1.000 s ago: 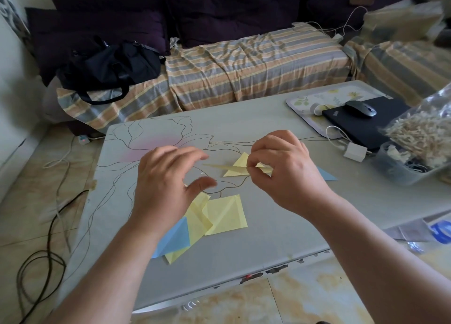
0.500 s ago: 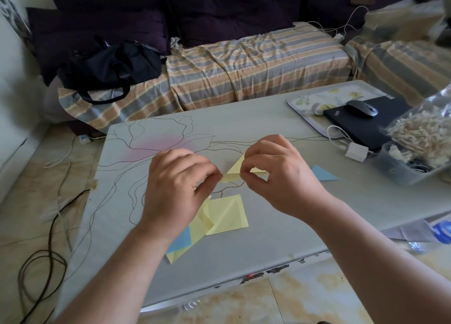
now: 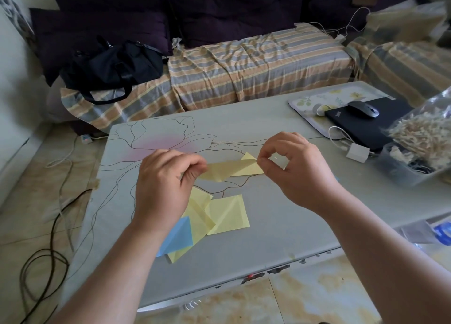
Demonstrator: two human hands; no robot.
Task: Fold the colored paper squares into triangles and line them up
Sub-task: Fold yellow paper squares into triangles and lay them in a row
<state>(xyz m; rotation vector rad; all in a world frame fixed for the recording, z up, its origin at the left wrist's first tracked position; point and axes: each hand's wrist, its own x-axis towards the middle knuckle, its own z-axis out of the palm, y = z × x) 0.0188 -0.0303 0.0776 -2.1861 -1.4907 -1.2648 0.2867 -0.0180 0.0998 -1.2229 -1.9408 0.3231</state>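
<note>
- Nearest me, a loose pile of creased paper squares (image 3: 227,213) is lying flat on the table (image 3: 280,245), pale yellow with one blue sheet (image 3: 179,234) tucked under.
- Just beyond, my left hand (image 3: 166,184) and right hand (image 3: 296,172) are each pinching one end of a thin yellow paper (image 3: 231,168); a second ago they were bunched together, so now I am pulling it open, likely to check the crease.
- Farther right, a hard black laptop (image 3: 366,128) is sitting.
</note>
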